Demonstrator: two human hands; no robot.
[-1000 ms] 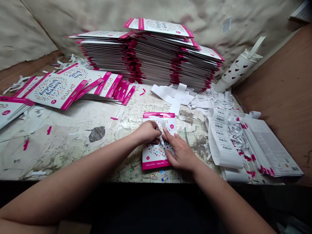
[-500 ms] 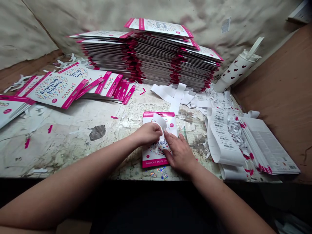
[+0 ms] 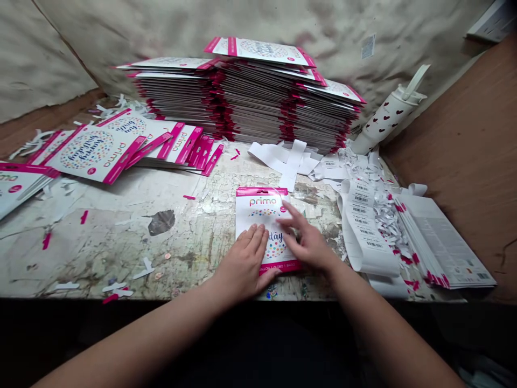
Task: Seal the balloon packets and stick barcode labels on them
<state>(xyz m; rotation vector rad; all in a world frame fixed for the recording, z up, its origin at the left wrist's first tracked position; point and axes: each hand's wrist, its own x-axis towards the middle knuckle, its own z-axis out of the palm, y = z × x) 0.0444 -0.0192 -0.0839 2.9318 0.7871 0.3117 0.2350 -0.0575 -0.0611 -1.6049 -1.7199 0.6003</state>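
Apparently pressing packet (image 3: 264,213) flat on table (image 3: 194,231), six o'clock of stacks (image 3: 254,102), with left hand (image 3: 244,261) palm-down, unclamped, over packet's eight o'clock, right hand (image 3: 309,245) loosely spread at four, probably calling next for even pressure.

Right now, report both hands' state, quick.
Left hand: open, lying flat on the pink-and-white packet.
Right hand: open, loosely curved at its right side, no grip visible.

The balloon packet (image 3: 266,216) looks like smooth, glossy card; the tabletop (image 3: 197,229) is rough and flaking; the barcode label strip (image 3: 365,229) is smooth paper, the tumbler (image 3: 385,121) smooth, the side panel (image 3: 456,161) matt wood
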